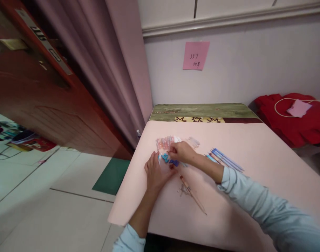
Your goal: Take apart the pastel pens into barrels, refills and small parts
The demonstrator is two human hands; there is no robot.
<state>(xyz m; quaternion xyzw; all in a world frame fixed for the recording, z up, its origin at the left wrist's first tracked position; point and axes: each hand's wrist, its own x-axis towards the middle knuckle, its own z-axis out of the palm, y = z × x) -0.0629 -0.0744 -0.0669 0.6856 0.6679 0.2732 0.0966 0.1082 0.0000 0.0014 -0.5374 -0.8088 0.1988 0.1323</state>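
Observation:
My left hand (pixel 155 172) rests on the pale pink tabletop, fingers apart around a group of small parts. Light blue pieces (pixel 165 157) and dark blue pieces (pixel 175 163) lie between my two hands. Just above them my right hand (pixel 182 151) has its fingertips pinched together; what they hold is too small to make out. Beyond the hands is a row of clear, reddish-patterned tubes (pixel 163 142). A slim brownish pen (pixel 193 195) lies slantwise near my left thumb, beside a heap of tiny metallic bits (pixel 184 190).
Several blue and brown pens (pixel 225 159) lie right of my right forearm. Clear thin pieces (pixel 193 141) are behind my right wrist. A red cloth (pixel 293 126) sits at the right, and a curtain (pixel 123 52) and brown door (pixel 44 101) stand left.

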